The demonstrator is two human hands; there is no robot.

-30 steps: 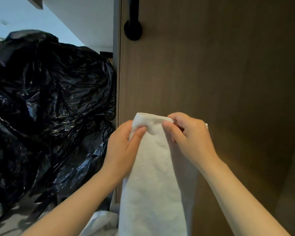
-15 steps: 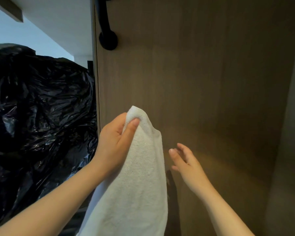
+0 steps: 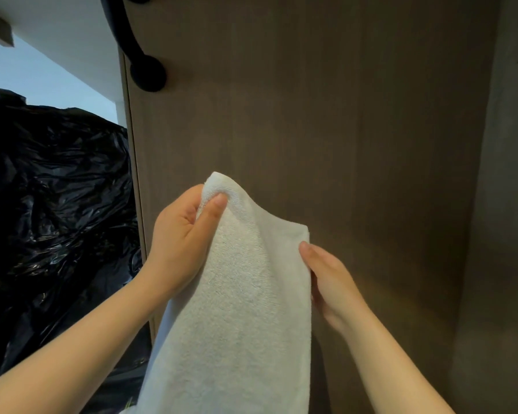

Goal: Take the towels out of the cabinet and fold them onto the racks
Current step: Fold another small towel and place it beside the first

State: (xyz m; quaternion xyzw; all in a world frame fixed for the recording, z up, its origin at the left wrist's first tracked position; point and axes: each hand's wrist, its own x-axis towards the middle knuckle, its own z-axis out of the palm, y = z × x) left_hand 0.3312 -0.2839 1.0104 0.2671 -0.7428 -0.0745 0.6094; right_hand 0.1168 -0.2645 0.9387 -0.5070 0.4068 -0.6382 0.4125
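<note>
Towel point(image 3: 237, 309) held up in both hands, fold not yet squared.
Wood panel point(image 3: 326, 121) fills the space beyond both hands; crumpled black plastic bag point(image 3: 57, 210) sits outboard of the left hand point(image 3: 180, 237). Towel hangs between the hands, long axis vertical, running down from them and out of frame. Left hand grips the top corner, thumb over the front, at the high point. Right hand point(image 3: 332, 282) is lower on the towel's right edge — thumb on the front face, fingers hidden behind the cloth, so it reads as a pinch. Black handle point(image 3: 141, 64) is above the left hand. My guess at the next move: right hand goes up its edge to level the top with the left — left is the anchor.
</note>
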